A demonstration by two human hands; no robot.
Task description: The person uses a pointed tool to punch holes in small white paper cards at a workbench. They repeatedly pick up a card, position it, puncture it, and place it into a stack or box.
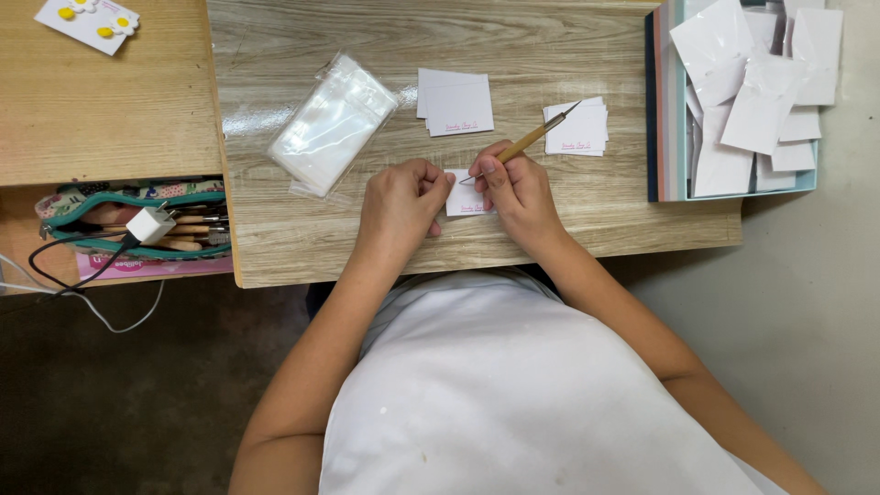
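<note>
My left hand (401, 203) presses down the left edge of a small white card (467, 202) lying on the wooden table (550, 55). In my right hand (516, 188) is a wooden-handled pointed tool (534, 138), its lower tip on the card's top edge and its other end pointing up and right. Just beyond the hands lie two stacks of the same white cards, one (456, 102) at the centre and one (577, 129) to the right.
A bundle of clear plastic bags (332, 124) lies left of the cards. An open box (662, 101) with several white packets sits at the right edge. Left, a lower shelf holds a pencil case (69, 203) with tools, a white charger (149, 225) and cable. Yellow flower earrings on a card (90, 18) lie top left.
</note>
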